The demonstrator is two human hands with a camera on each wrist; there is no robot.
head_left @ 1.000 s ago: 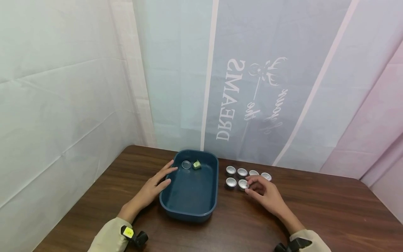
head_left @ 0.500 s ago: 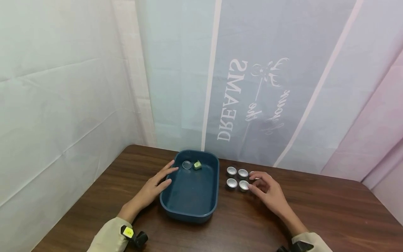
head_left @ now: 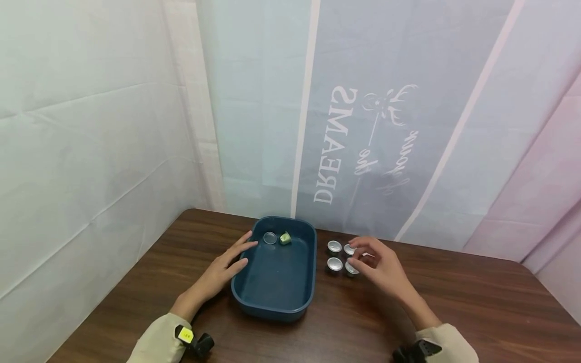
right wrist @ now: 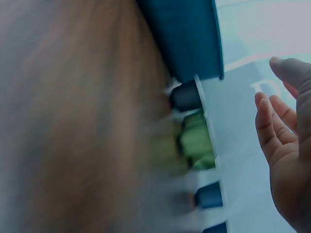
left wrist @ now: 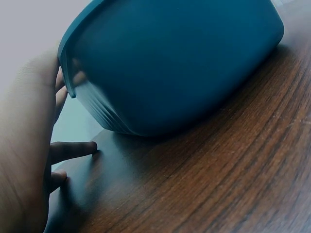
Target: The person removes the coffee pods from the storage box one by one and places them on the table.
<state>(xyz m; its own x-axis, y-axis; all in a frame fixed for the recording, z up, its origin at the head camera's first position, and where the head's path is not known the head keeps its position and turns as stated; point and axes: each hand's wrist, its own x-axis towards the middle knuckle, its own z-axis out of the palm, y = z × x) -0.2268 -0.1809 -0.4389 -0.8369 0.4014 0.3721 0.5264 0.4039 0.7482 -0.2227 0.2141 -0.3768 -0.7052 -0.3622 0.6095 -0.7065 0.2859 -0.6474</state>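
Observation:
My left hand rests along the left rim of a dark blue rectangular tray, fingers spread and fairly straight. Over the coffee capsules on the table hovers my right hand, its thumb and fingertips apart with nothing visible between them. Two foil-topped capsules, a back one and a front one, show fully; others, such as one capsule, are partly covered by the fingers. From the side, the right wrist view shows a green capsule and a blue capsule below the hand.
Inside the tray, at its far end, lie a tipped green capsule and a round thing with a pale rim. The brown wooden table ends against a hanging curtain at the back.
My right hand moves slightly right, then back left and a little farther away over the capsules, covering different ones. The left hand stays on the tray's rim.

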